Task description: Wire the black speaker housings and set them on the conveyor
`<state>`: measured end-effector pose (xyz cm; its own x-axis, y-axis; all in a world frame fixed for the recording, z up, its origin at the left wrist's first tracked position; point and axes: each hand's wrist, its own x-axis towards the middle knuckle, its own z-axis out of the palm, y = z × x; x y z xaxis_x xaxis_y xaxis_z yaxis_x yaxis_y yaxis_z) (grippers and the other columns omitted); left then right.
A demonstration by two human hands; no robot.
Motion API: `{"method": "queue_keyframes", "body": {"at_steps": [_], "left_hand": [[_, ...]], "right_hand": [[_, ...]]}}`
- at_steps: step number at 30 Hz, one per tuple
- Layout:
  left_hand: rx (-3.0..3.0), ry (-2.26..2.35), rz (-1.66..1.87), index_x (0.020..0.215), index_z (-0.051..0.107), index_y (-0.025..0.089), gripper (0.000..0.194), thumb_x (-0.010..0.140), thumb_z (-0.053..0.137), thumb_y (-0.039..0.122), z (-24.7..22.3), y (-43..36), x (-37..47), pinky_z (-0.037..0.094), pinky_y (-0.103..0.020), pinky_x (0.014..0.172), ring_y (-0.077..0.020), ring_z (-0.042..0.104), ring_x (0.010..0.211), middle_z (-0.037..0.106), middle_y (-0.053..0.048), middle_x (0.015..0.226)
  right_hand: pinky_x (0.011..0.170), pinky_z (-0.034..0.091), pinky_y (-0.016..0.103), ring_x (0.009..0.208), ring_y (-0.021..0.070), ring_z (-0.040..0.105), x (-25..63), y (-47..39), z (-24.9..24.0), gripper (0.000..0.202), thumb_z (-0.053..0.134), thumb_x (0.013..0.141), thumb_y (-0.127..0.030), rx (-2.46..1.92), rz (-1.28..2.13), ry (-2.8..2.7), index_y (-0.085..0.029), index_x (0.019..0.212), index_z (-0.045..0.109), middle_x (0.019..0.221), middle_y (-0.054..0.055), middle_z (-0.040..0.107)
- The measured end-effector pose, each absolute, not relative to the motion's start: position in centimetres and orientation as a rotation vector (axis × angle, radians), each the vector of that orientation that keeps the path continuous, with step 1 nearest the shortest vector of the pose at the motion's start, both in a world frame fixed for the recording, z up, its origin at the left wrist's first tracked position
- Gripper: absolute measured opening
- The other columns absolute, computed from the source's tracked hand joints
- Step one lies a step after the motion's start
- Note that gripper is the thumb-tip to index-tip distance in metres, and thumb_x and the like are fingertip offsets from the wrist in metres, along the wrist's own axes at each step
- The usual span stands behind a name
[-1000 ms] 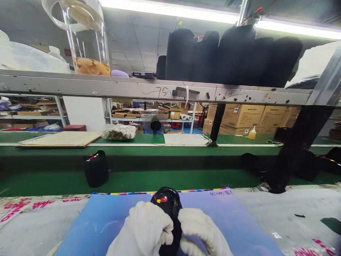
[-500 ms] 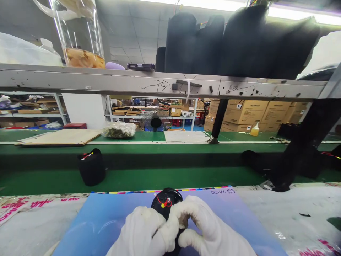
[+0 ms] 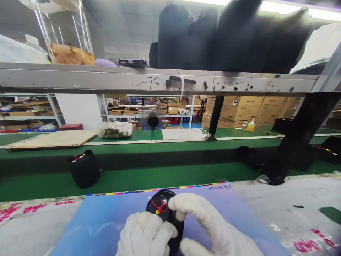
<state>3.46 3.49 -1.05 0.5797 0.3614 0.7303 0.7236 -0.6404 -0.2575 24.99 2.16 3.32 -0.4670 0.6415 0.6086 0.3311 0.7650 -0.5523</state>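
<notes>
White cloth gloves cover both our hands. Our left hand [image 3: 146,233] is curled closed over the near left side of a black case [image 3: 170,217], gripping it there. The case lies in front of us, its rounded far end shiny, with thin red wires [image 3: 161,205] looping beside a yellow plug [image 3: 158,211]; our gloves hide part of its near end. On its right, our right hand [image 3: 176,227] has thumb and forefinger well parted in a loose arch, the forefinger's tip at the case's right edge.

Under the case is a blue sheet [image 3: 87,227], laid on a plastic-covered table [image 3: 29,231] with pink lettering. Past it runs a green bench [image 3: 160,176], where a second case [image 3: 85,170] stands at left. Beyond and above, left to right, we see a flat board [image 3: 53,138], a glass jar [image 3: 70,53] on a grey shelf [image 3: 106,78], a fan [image 3: 152,121], a row of tall dark things [image 3: 213,42] on that shelf, then cardboard boxes [image 3: 242,108] and a bottle of yellow liquid [image 3: 250,125].
</notes>
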Motion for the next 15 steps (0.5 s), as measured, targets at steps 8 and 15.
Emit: {"method": "queue_keyframes", "body": {"at_steps": [8, 15], "left_hand": [[-2.212, -0.969, -0.908, 0.085, 0.051, 0.03, 0.028, 0.065, 0.045, 0.01, -2.1, 4.0, 3.1, 0.042, -0.032, 0.055, -0.0194, 0.062, 0.051, 0.065, 0.006, 0.063], [-2.536, -0.926, -0.871, 0.102, 0.051, 0.032, 0.027, 0.08, 0.057, 0.018, -0.7, 4.5, 1.9, 0.041, -0.028, 0.051, -0.0175, 0.063, 0.053, 0.066, 0.007, 0.069]], "right_hand": [[0.075, 0.048, 0.033, 0.081, 0.0201, 0.057, 24.9, 3.7, 0.5, 0.039, 0.06, 0.092, -0.024, -0.581, 0.197, -2.203, -0.028, 0.127, 0.044, 0.091, 0.003, 0.061], [0.07, 0.046, 0.033, 0.074, 0.0179, 0.052, 23.7, 4.8, -0.8, 0.016, 0.049, 0.096, -0.024, -0.562, 0.196, -2.119, -0.023, 0.112, 0.048, 0.081, 0.002, 0.057]]}}
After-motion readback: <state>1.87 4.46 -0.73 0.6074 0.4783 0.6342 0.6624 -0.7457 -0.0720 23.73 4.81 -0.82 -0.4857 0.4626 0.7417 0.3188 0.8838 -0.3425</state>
